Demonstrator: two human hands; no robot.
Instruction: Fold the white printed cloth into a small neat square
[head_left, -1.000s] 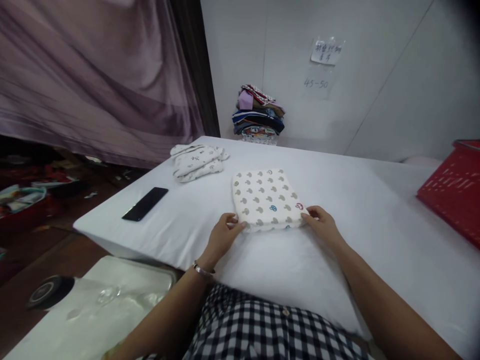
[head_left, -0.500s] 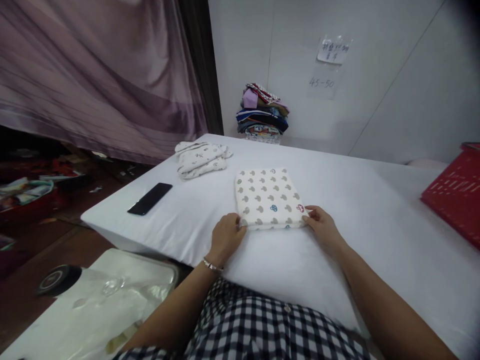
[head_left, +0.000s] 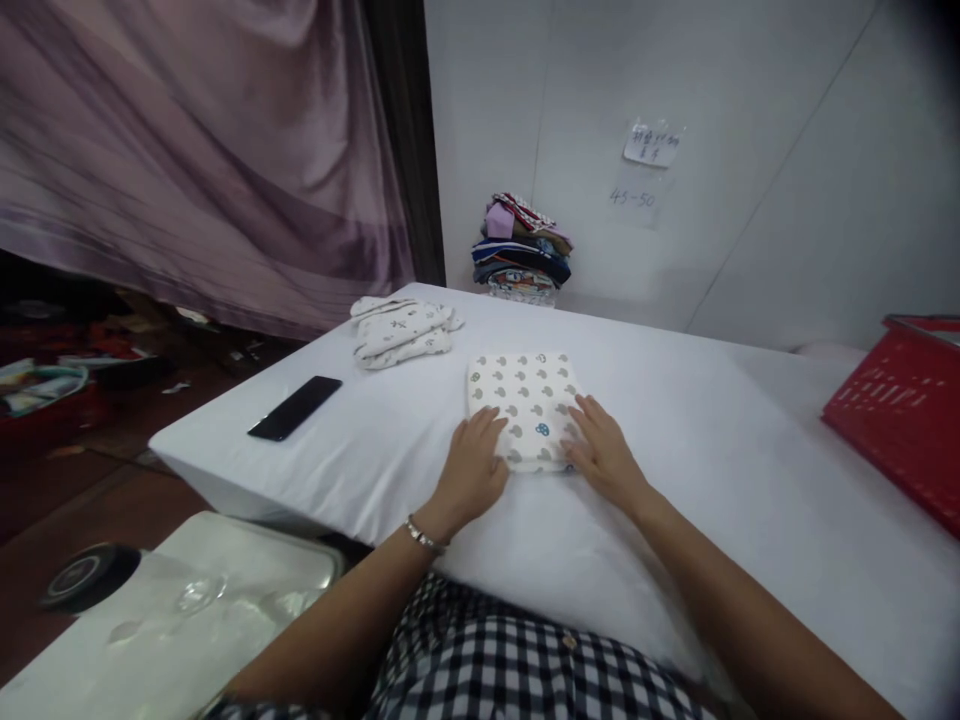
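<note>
A folded white cloth (head_left: 525, 395) printed with grey mushrooms and a few coloured ones lies flat on the white-covered table (head_left: 720, 420). My left hand (head_left: 474, 460) rests on its near left corner, fingers stretched out over the fabric. On the near right part of the cloth lies my right hand (head_left: 604, 450), its fingers spread and flat. Neither hand grips the fabric. Another white printed cloth (head_left: 405, 330), loosely bunched, lies farther back to the left.
A black phone (head_left: 296, 408) lies near the table's left edge. Folded clothes (head_left: 521, 245) are stacked by the back wall. At the right stands a red basket (head_left: 896, 410). A pale surface with clear plastic (head_left: 202, 595) is at the lower left, below a pinkish curtain (head_left: 247, 150).
Both hands have let go of the cloth's near corners and moved inward onto its top, fingers now laid out flat. The view has tipped up slightly.
</note>
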